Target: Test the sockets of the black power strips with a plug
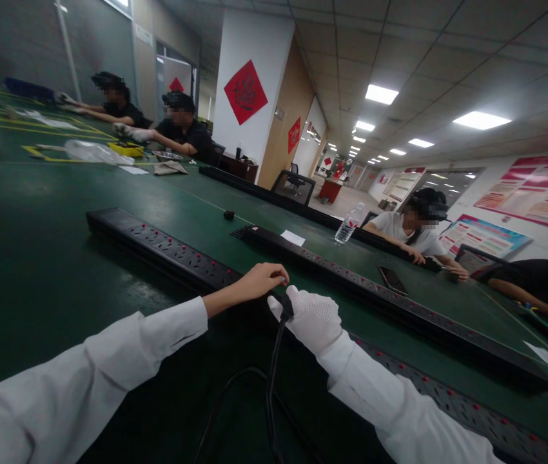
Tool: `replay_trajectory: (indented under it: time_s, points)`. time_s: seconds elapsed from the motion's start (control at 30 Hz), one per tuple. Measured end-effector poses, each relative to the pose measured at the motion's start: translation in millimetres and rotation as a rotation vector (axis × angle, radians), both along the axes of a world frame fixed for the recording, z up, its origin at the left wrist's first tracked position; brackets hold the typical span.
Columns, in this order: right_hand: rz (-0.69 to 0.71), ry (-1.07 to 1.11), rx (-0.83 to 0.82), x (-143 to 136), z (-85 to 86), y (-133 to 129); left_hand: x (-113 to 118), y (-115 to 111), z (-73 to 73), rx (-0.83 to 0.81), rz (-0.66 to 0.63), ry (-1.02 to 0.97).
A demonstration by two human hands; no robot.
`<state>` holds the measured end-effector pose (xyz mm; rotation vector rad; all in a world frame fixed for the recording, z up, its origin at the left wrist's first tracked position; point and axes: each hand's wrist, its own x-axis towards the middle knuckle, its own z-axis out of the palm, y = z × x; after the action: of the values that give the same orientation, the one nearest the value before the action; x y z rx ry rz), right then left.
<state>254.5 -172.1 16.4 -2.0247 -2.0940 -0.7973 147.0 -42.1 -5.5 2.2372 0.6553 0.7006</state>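
My left hand [265,280] is bare, with its fingertips pinched together beside the gloved hand; whatever small thing they hold is too small to name. In a white dotted glove, my right hand [313,317] is closed around the end of a black cable [272,386]. The cable hangs down from it and loops below. Both hands are over a long black power strip [182,254] with red dots and sockets, which runs on behind them to the lower right. A second long strip [351,277] lies farther back on the green table [51,258].
A water bottle [349,223], a phone [392,280] and a white paper [293,238] are near the second strip. A small black object [229,214] lies left of it. Plastic wrap [93,152] and a yellow tray [126,149] are back left. Several people sit around the tables.
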Motion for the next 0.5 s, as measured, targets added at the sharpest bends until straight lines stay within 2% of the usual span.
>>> replay_trajectory:
  time_s: [0.17,0.5]
  points:
    - [0.014,0.001,-0.032,-6.3,-2.0,0.7,-0.3,-0.7,-1.7,-0.09,-0.02,-0.057]
    - [0.141,0.147,-0.104,3.8,-9.5,4.1,-2.0,-1.8,-2.3,-0.099,-0.049,-0.053]
